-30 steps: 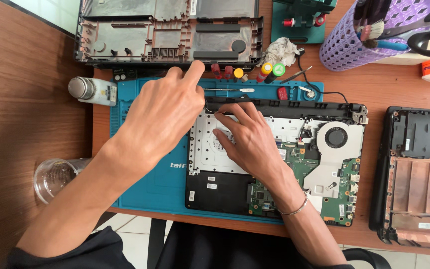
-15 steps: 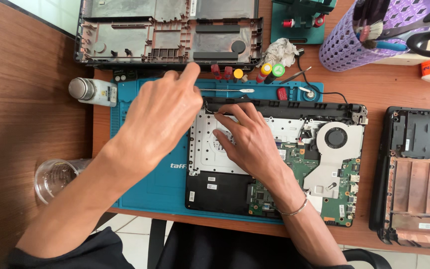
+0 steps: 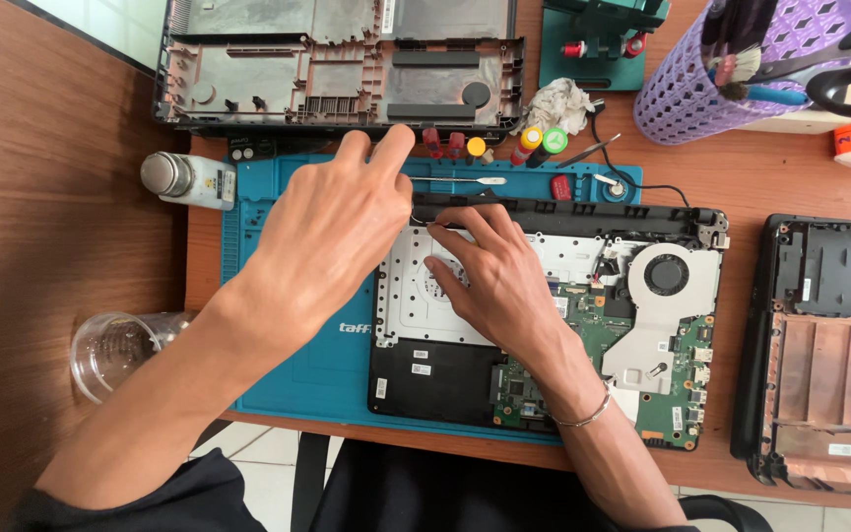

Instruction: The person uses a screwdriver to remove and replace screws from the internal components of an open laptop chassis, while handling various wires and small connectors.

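You're working on the opened laptop (image 3: 544, 315) that's lying on the blue repair mat (image 3: 317, 365), toward the near edge of the desk (image 3: 51, 246). Your left hand (image 3: 332, 232) is hovering over the laptop's far-left corner with the fingers spread, and it looks like it's pinching a thin dark wire (image 3: 421, 219) by the hinge edge, though I can't tell for sure how tight. Your right hand (image 3: 490, 281) is lying flat on the silver plate (image 3: 406, 296), fingers apart, tips right next to that same wire.

Progress-wise, I'd say you're well into the teardown: the bottom cover is already off, and the green board (image 3: 677, 394), the fan (image 3: 664, 274) and the heat pipe are all sitting exposed. The board and fan are looking like they're still mounted, so there's plenty left.

Around you, another stripped black shell (image 3: 337, 69) is sitting along the far edge, a third one (image 3: 824, 345) is at the right edge, and a purple basket (image 3: 701, 69) of tools is occupying the far-right corner. A small metal-capped bottle (image 3: 187, 179) is standing just left of the mat, and a clear plastic cup (image 3: 115, 350) is lying on its side near the near-left edge. Tiled floor is showing below.
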